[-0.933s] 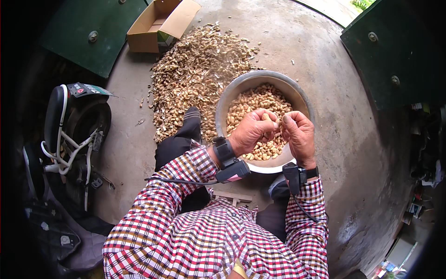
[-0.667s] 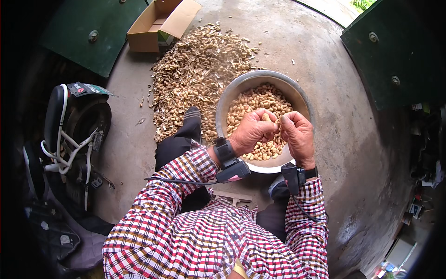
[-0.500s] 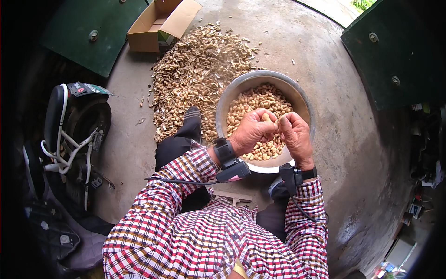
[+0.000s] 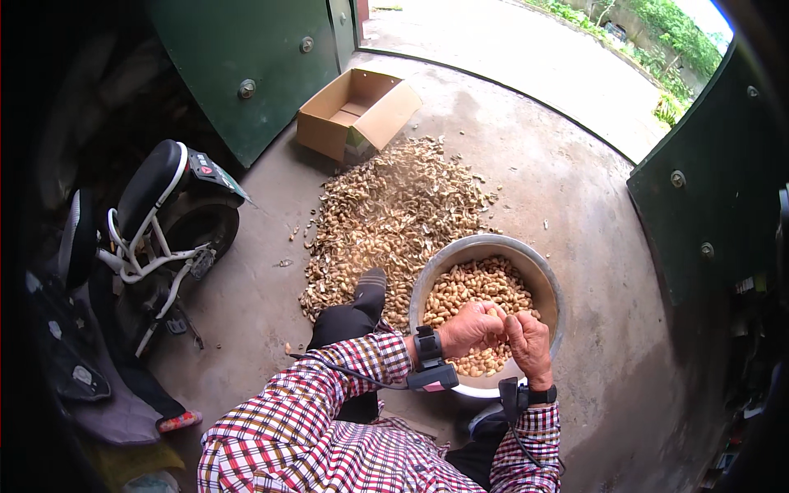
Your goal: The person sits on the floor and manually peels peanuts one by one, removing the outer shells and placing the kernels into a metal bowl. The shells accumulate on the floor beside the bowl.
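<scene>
Over a round metal basin (image 4: 552, 283), my two hands meet with their fingertips together. A peanut (image 4: 493, 312) shows in part between the fingers of my left hand (image 4: 470, 329), which is closed on it. My right hand (image 4: 530, 343) is closed too, its thumb and fingers pinching at the same peanut. The fingers hide most of that peanut. Below the hands, the basin holds many peanuts in their shells (image 4: 472, 286). To the left of the basin spreads a wide heap of peanut shells (image 4: 403, 193) on the concrete floor.
Behind the heap stands an open cardboard box (image 4: 329, 131). A small bike with a black seat and white frame (image 4: 156, 238) is at the left. Green metal doors (image 4: 246, 49) flank the opening to a bright yard (image 4: 509, 66). My dark-socked foot (image 4: 371, 283) touches the heap.
The view has tilted up, so the basin, heap and box sit lower and more of the yard shows. Both hands stay together over the basin, the fingers drawn in more closely.
</scene>
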`<control>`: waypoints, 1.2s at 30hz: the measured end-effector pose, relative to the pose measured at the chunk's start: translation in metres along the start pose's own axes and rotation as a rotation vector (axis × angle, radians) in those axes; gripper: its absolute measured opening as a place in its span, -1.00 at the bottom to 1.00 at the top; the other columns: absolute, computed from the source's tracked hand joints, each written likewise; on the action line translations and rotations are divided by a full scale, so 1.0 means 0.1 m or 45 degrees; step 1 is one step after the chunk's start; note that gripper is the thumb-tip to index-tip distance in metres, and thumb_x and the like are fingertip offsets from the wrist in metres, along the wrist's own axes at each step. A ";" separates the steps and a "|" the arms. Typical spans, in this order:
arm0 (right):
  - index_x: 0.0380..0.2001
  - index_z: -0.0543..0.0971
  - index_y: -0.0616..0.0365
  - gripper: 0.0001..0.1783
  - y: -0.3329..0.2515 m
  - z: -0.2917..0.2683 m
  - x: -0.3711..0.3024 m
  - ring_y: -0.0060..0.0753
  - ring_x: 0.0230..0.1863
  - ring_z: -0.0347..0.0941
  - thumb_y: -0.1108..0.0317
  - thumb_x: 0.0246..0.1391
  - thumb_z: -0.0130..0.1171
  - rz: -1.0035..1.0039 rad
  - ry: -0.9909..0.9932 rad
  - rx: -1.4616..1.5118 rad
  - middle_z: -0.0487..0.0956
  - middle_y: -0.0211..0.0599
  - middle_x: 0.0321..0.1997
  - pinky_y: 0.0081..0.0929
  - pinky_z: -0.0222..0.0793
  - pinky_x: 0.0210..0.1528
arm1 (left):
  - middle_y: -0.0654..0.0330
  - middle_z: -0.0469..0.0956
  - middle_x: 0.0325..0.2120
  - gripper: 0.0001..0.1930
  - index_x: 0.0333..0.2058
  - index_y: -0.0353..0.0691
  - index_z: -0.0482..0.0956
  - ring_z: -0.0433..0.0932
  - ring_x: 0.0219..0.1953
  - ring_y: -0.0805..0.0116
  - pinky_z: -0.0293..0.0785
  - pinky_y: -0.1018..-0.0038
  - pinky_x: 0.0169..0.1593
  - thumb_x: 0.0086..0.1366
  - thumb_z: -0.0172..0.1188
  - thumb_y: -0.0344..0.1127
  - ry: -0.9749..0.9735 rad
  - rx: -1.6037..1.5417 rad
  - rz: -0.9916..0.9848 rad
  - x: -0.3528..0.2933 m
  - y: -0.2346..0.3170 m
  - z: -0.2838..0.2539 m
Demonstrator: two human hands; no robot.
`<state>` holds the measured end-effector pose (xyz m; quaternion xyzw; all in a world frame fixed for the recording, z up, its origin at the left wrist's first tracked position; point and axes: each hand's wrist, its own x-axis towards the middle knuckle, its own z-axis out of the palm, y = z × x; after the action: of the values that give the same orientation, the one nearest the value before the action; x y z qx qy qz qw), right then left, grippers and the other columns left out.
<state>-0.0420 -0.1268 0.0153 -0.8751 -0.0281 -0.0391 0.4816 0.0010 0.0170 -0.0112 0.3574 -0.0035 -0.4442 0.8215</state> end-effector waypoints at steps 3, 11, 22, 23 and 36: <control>-0.67 0.40 0.24 -0.64 -0.05 0.01 0.02 -0.55 -0.67 0.28 0.19 0.05 0.05 -0.042 0.044 0.001 0.37 -0.29 -0.74 -0.55 0.17 -0.62 | 0.34 0.32 -0.73 -0.98 -0.50 -0.21 0.40 0.25 -0.73 0.61 0.11 0.70 -0.69 0.04 0.04 -0.47 -0.056 -0.074 -0.076 0.04 -0.01 -0.05; -0.68 0.42 0.24 -0.64 -0.05 -0.01 0.02 -0.54 -0.67 0.29 0.20 0.04 0.05 -0.033 0.074 0.030 0.38 -0.29 -0.73 -0.55 0.18 -0.62 | 0.32 0.34 -0.72 -0.96 -0.49 -0.22 0.40 0.27 -0.73 0.60 0.13 0.70 -0.68 0.02 0.03 -0.49 -0.011 -0.006 -0.033 0.04 0.04 0.00; -0.67 0.45 0.26 -0.61 -0.07 -0.03 0.01 -0.57 -0.70 0.26 0.15 0.04 0.05 -0.001 0.021 0.070 0.35 -0.31 -0.76 -0.55 0.16 -0.63 | 0.32 0.38 -0.67 -0.87 -0.45 -0.22 0.39 0.31 -0.67 0.64 0.17 0.73 -0.63 0.06 0.15 -0.36 -0.071 0.132 0.083 0.03 0.01 0.00; -0.67 0.45 0.26 -0.61 -0.06 -0.04 0.00 -0.57 -0.70 0.26 0.15 0.04 0.05 0.004 0.030 0.065 0.35 -0.31 -0.76 -0.55 0.16 -0.63 | 0.32 0.38 -0.67 -0.87 -0.45 -0.22 0.39 0.31 -0.67 0.64 0.17 0.73 -0.63 0.06 0.15 -0.36 -0.081 0.133 0.078 0.03 0.01 0.00; -0.67 0.43 0.26 -0.61 0.01 -0.07 -0.01 -0.47 -0.70 0.25 0.15 0.05 0.03 -0.045 -0.032 -0.027 0.32 -0.25 -0.74 -0.50 0.16 -0.63 | 0.27 0.42 -0.61 -0.88 -0.44 -0.22 0.38 0.38 -0.62 0.58 0.24 0.70 -0.59 0.06 0.16 -0.42 -0.100 0.025 0.017 0.05 -0.02 -0.05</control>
<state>-0.0430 -0.1327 0.0184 -0.8799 -0.0493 -0.0369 0.4711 0.0044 0.0156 -0.0175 0.3477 -0.0426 -0.4524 0.8201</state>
